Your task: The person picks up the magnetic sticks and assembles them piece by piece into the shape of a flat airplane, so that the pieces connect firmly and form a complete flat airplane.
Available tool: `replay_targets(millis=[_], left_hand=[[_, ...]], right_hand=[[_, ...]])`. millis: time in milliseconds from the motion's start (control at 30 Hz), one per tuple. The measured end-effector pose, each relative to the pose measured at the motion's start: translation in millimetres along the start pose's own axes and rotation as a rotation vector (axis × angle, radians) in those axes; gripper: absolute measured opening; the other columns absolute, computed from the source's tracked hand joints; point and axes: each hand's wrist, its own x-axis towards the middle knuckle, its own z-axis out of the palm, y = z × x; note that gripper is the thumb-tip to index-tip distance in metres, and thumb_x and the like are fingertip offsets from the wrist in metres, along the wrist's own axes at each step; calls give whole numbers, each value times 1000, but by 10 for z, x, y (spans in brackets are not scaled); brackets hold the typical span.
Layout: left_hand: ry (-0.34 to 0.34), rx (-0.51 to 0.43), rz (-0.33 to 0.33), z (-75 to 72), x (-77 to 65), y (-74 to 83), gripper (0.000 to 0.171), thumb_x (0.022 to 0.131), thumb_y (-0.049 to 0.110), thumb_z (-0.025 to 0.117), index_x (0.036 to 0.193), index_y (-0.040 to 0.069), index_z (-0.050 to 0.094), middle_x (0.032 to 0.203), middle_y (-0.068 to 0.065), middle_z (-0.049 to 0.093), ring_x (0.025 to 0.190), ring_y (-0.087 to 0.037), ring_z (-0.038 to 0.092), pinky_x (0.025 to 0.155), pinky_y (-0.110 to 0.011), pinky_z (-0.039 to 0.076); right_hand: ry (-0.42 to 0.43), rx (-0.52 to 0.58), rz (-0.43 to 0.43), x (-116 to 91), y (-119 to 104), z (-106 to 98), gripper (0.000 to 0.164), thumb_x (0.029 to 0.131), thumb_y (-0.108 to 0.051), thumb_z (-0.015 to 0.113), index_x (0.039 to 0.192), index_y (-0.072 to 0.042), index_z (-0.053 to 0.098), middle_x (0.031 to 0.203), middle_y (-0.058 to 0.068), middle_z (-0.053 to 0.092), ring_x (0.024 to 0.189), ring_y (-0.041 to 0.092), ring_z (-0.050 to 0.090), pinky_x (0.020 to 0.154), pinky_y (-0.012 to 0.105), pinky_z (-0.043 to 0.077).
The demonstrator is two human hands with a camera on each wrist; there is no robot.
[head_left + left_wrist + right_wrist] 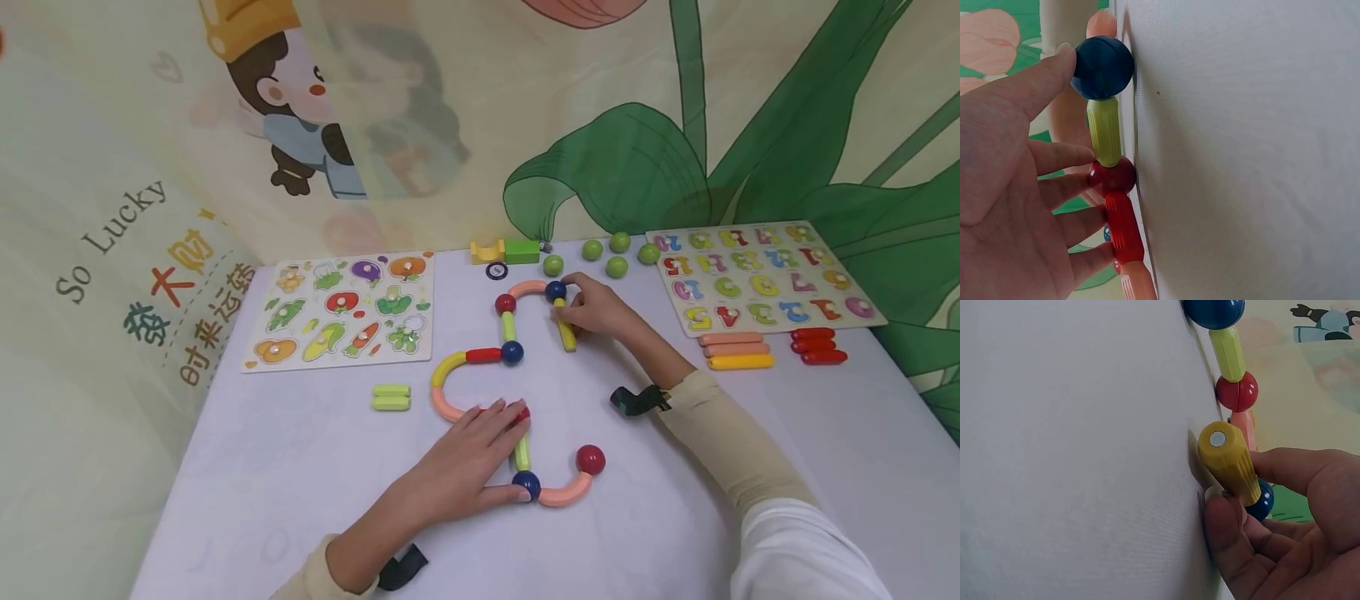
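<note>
A winding chain of magnetic rods and balls lies on the table. My right hand [602, 308] pinches a yellow rod [1229, 464] between thumb and fingers, its far end at the blue ball [555, 290] that ends the chain. A free end with a pale magnet disc faces the right wrist camera. My left hand [461, 473] lies over the chain's near part with fingers extended. Its thumb touches another blue ball [1104, 67]; its fingertips rest along a lime rod [1105, 132], a red ball [1113, 176] and a red rod [1124, 228]. Past them, a pink curved rod [566, 493] leads to a red ball [591, 459].
Two lime rods [391, 397] lie left of the chain. A vegetable puzzle board [255, 362] is at back left, a number board [862, 312] at back right, with pink, yellow and red rods [739, 362] before it. Several green balls [617, 267] and a yellow-green toy [521, 252] stand behind.
</note>
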Motion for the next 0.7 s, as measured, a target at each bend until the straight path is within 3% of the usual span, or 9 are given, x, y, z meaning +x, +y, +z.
replay_targets(millis=[200,300,500,600,700], left_hand=[[6,3,3,-2,10,-2,81,80,62,49,143,15,28,149,-1,15,135,-23,13,105,-44,19],[8,5,8,3,13,-4,81,81,63,48,143,15,28,149,-1,15,135,-22,13,105,-44,19],[12,-6,10,4,11,-4,80,81,63,46,142,14,29,149,-1,16,135,-22,13,105,-44,18],[16,-5,9,8,8,-8,81,81,63,46,142,15,29,149,-1,16,135,-22,13,105,-44,18],[19,-3,8,13,5,-15,81,80,64,46,142,15,29,149,-1,15,135,-22,13,105,-44,18]], right_hand=[[19,-8,12,-128,58,-22,71,82,-38,64,138,-13,28,79,11,57,65,23,56,58,30,48],[7,-47,1,-304,157,-85,61,83,-38,62,133,-13,36,81,10,56,69,23,53,59,30,46],[48,-223,-89,-867,468,-397,23,85,-26,62,104,-11,60,84,6,56,75,23,49,61,29,47],[126,-313,-65,-1190,611,-608,20,83,-20,65,99,-7,62,85,8,57,79,25,49,62,33,48],[201,-392,14,-1440,744,-755,29,79,-18,69,101,-1,63,90,16,57,81,30,48,58,36,48]])
